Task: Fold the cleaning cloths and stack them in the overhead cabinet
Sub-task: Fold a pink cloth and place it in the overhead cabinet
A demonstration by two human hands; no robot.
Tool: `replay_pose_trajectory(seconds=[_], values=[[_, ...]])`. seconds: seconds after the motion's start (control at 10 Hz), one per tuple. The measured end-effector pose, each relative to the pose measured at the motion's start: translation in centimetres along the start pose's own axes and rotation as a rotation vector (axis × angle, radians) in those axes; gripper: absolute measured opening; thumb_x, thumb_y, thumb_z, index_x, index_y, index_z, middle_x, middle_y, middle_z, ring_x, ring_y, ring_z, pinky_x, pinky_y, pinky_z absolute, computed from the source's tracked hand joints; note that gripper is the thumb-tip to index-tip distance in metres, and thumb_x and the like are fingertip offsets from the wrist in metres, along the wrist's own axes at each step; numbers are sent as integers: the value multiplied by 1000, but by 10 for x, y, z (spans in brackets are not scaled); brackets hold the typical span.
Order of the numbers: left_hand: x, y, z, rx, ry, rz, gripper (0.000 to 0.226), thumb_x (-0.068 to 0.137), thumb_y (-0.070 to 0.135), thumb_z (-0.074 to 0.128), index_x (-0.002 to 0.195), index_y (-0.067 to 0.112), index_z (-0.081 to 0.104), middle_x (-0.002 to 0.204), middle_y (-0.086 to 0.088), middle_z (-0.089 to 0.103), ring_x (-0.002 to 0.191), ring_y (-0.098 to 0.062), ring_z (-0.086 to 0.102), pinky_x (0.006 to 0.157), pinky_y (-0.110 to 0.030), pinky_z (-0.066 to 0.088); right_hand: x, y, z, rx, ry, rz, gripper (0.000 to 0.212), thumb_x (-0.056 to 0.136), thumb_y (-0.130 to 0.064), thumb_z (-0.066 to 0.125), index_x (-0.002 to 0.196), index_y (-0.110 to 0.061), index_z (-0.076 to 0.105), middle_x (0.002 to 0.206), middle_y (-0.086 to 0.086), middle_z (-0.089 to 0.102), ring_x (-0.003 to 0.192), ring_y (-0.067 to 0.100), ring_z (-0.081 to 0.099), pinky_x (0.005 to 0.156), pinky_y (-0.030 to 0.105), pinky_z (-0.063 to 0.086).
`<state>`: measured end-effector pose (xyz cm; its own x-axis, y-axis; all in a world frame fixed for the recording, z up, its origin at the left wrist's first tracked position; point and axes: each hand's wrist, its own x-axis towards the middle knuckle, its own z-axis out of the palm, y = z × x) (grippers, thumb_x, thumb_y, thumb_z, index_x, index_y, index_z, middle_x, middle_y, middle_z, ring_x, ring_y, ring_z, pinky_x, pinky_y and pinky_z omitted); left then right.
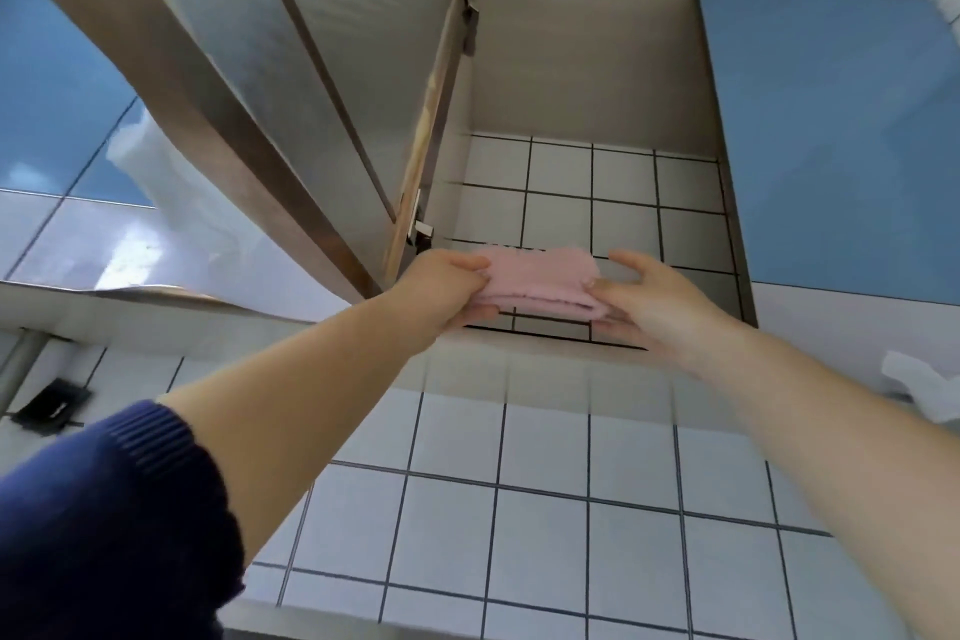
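A folded pink cloth [540, 282] is held up at the front lip of the open overhead cabinet [582, 68]. My left hand [447, 288] grips its left end, thumb on top and fingers underneath. My right hand [649, 299] holds its right end, thumb on the top and fingers below. The cabinet's inside shows a plain beige top and a white tiled back wall. I cannot tell whether the cloth rests on the cabinet floor or hangs just above it.
The cabinet's left door [332, 68] stands swung open on its hinges [422, 226]. A closed blue door [841, 130] flanks the right side, and a blue panel [57, 83] the left. White tiled wall [545, 509] runs below. A white crumpled item [924, 390] sits at the right edge.
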<state>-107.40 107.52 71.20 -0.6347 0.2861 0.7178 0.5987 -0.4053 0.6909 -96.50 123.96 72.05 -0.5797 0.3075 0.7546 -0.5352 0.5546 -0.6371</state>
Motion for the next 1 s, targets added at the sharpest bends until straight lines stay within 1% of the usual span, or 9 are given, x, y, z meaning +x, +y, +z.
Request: replay_pose_trajectory(seconds=[0.1,0.2,0.3,0.4,0.6,0.7,0.8,0.9,1.0], values=[[27,5,10,131,53,51,15,93,4,52,103,10,62,110,-7,53,104,-24,56,77,-32,55,21,9,-1,-263,-25,-96,48,87,-19,65,133,-17,51,127,7,57,105,17,60,91,28,49],[48,6,16,441,99,134,16,92,5,52,80,17,54,93,-8,55,90,-22,53,86,-37,51,40,14,4,-578,-54,-206,36,90,-22,61,126,-19,59,108,-1,63,80,4,55,75,12,42],[66,-3,16,779,117,186,6,91,10,51,88,14,53,90,-7,54,88,-20,50,92,-35,47,59,24,13,-757,-76,-254,34,91,-20,57,124,-17,61,125,2,62,112,15,56,90,19,38],[77,-15,14,1094,105,205,2,93,15,50,91,14,50,96,-6,51,88,-17,47,83,-27,42,71,35,20,-914,-109,-289,34,92,-21,56,125,-17,60,134,4,56,125,19,48,96,21,35],[71,-28,17,1279,85,150,4,95,16,45,94,19,47,128,-15,54,109,-24,52,66,-23,38,78,39,19,-952,-264,-241,25,92,-27,56,114,-23,68,114,-1,67,94,12,55,62,12,35],[77,-30,16,1388,82,189,29,98,23,41,113,9,61,122,-13,60,110,-29,54,81,-27,41,81,42,19,-882,-269,-243,24,90,-25,59,112,-24,68,110,-4,67,88,6,52,61,6,33],[71,-29,13,1467,31,187,35,98,25,38,111,5,64,111,-15,63,99,-30,56,77,-28,41,82,43,19,-858,-233,-284,23,88,-24,61,110,-22,70,109,-4,68,88,5,53,59,2,32],[71,-30,8,1534,47,159,36,99,23,35,112,2,61,117,-17,61,107,-31,56,84,-31,43,81,42,19,-924,-254,-284,24,93,-24,53,110,-23,70,113,-5,67,90,6,51,59,6,36],[68,-32,10,1633,16,136,35,101,15,29,126,3,51,126,-13,56,114,-31,53,90,-36,45,81,41,20,-1030,-336,-241,30,98,-30,42,113,-23,67,121,-3,63,98,11,51,79,21,36]])
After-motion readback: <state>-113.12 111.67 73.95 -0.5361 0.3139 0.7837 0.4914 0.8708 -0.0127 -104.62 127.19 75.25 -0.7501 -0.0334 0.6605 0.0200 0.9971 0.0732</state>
